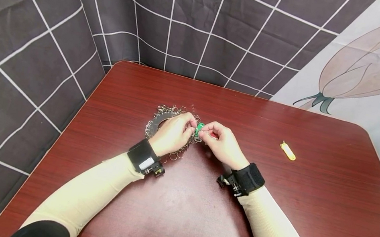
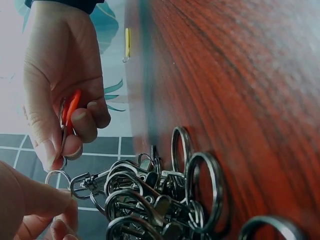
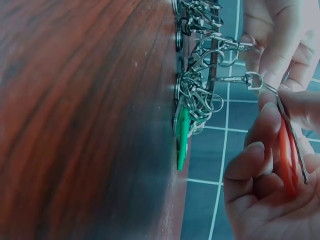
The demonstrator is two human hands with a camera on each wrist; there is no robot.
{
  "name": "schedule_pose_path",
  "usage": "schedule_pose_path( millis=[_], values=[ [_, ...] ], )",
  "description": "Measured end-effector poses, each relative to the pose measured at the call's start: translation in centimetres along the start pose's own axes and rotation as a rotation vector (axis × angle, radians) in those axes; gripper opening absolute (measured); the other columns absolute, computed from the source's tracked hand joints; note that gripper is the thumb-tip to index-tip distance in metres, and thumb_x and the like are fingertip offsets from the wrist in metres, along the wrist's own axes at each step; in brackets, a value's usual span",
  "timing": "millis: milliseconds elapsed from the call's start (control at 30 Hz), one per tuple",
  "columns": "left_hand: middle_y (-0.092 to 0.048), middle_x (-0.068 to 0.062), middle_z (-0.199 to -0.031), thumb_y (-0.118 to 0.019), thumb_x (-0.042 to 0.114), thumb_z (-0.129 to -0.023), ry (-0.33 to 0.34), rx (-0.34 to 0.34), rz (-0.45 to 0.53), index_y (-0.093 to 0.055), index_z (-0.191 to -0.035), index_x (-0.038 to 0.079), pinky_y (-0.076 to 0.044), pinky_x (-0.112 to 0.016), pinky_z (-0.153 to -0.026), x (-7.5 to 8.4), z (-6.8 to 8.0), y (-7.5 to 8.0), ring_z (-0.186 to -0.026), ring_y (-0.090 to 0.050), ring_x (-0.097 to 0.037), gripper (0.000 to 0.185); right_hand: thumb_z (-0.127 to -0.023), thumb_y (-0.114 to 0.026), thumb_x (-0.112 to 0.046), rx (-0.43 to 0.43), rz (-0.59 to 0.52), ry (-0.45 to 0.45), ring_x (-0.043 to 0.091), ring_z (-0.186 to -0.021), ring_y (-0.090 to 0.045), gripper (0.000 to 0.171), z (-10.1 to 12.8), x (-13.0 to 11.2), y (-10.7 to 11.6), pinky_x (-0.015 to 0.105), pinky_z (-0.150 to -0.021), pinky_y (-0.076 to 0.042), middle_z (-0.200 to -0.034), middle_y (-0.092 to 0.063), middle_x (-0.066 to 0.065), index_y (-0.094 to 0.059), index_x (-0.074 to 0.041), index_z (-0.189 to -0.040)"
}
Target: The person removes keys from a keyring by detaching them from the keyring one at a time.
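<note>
Both hands [image 1: 198,136] pinch keyring cluster [image 1: 160,120] fingertip-to-fingertip.

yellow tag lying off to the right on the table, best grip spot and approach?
Pinch the yellow tag across its long plastic sides, coming from above: it lies flat and alone on the table, its small metal ring at the far-left end, so probably nothing crowds the hand.

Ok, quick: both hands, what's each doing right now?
Left hand: pinching a small key ring on the metal ring bunch.
Right hand: gripping an orange key tag.
</note>
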State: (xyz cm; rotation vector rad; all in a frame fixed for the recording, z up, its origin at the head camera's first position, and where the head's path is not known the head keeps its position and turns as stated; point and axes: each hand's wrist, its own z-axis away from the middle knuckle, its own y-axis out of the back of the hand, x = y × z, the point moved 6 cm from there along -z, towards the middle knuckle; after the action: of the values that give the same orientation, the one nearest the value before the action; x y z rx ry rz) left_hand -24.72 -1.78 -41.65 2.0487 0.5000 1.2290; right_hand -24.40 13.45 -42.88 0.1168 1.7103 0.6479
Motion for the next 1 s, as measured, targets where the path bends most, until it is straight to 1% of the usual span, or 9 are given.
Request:
schedule_pose_path(
  millis=[100,233,300,400,467,633,733,833,1000],
  values=[
    [-0.058,0.002,-0.082,-0.060,0.009,-0.090,0.002,0.007,0.009,-0.060,-0.095,0.014,-0.043,-0.028,-0.060,0.06,0.02,0.06,-0.069,-0.052,-0.012,0.006,-0.091,-0.069,-0.021,-0.015,0.009,0.003,0.027,-0.055,-0.055,0.008,0.05,-0.01,-0.09,0.028,-0.049,-0.046,-0.076,-0.062,0.005,-0.066,-0.014,-0.093],
    [-0.056,0.003,-0.080,-0.060,0.010,-0.091,0.000,0.009,0.010,-0.060,-0.095,0.014,-0.043,-0.027,-0.059,0.17,0.02,0.07,-0.069,-0.051,-0.011,0.006,-0.089,-0.071,-0.021,-0.001,0.053,0.044,0.016,-0.058,-0.051,0.008,-0.04,-0.16,0.00,0.025,-0.053,-0.042,-0.071,-0.059,-0.001,-0.067,-0.014,-0.092],
    [-0.055,0.003,-0.079,-0.060,0.011,-0.091,0.002,0.005,0.016,-0.061,-0.096,0.014,-0.042,-0.027,-0.058,0.20,0.00,0.04,-0.068,-0.051,-0.011,0.006,-0.089,-0.071,-0.020,0.007,0.064,0.069,0.013,-0.061,-0.049,0.007,-0.07,-0.30,0.07,0.024,-0.056,-0.040,-0.071,-0.058,-0.003,-0.067,-0.014,-0.091],
    [-0.056,0.003,-0.080,-0.060,0.011,-0.091,0.012,-0.009,0.025,-0.062,-0.097,0.013,-0.043,-0.026,-0.059,0.13,-0.03,-0.05,-0.068,-0.051,-0.010,0.006,-0.090,-0.070,-0.019,0.010,0.072,0.101,0.012,-0.063,-0.049,0.005,-0.10,-0.47,0.13,0.024,-0.058,-0.040,-0.072,-0.057,-0.004,-0.067,-0.015,-0.090],
    [-0.058,0.002,-0.083,-0.060,0.011,-0.091,0.015,-0.024,0.028,-0.064,-0.098,0.013,-0.044,-0.026,-0.062,0.10,-0.06,-0.10,-0.071,-0.053,-0.010,0.008,-0.090,-0.069,-0.016,0.014,0.078,0.112,0.013,-0.063,-0.050,0.005,-0.14,-0.56,0.09,0.025,-0.058,-0.040,-0.072,-0.058,-0.002,-0.067,-0.012,-0.090],
    [-0.061,0.001,-0.089,-0.060,0.012,-0.090,0.038,-0.088,0.025,-0.065,-0.099,0.011,-0.046,-0.027,-0.067,0.07,0.01,-0.22,-0.077,-0.056,-0.012,0.010,-0.090,-0.069,-0.013,0.032,0.068,0.115,0.019,-0.062,-0.050,0.005,-0.11,-0.55,0.14,0.023,-0.055,-0.039,-0.074,-0.060,0.001,-0.068,-0.009,-0.092],
    [-0.059,0.002,-0.088,-0.062,0.013,-0.090,0.060,-0.123,0.027,-0.063,-0.097,0.013,-0.045,-0.027,-0.067,0.00,0.15,-0.38,-0.077,-0.055,-0.011,0.008,-0.090,-0.069,-0.016,0.046,0.061,0.110,0.020,-0.062,-0.051,0.005,-0.04,-0.44,0.34,0.023,-0.054,-0.040,-0.075,-0.062,0.000,-0.069,-0.012,-0.093],
    [-0.058,0.002,-0.086,-0.062,0.013,-0.090,0.070,-0.134,0.029,-0.062,-0.095,0.014,-0.045,-0.027,-0.065,-0.09,0.22,-0.45,-0.076,-0.055,-0.011,0.005,-0.091,-0.068,-0.017,0.053,0.067,0.100,0.018,-0.061,-0.052,0.004,-0.07,-0.27,0.47,0.024,-0.054,-0.040,-0.075,-0.062,-0.001,-0.069,-0.013,-0.092],
    [-0.057,0.002,-0.085,-0.063,0.014,-0.086,0.082,-0.131,0.034,-0.060,-0.093,0.016,-0.045,-0.027,-0.064,-0.17,0.23,-0.43,-0.075,-0.054,-0.011,0.007,-0.091,-0.067,-0.020,0.057,0.089,0.084,0.013,-0.056,-0.051,0.007,-0.14,0.03,0.54,0.026,-0.052,-0.042,-0.074,-0.061,-0.003,-0.069,-0.013,-0.092]
  ],
)
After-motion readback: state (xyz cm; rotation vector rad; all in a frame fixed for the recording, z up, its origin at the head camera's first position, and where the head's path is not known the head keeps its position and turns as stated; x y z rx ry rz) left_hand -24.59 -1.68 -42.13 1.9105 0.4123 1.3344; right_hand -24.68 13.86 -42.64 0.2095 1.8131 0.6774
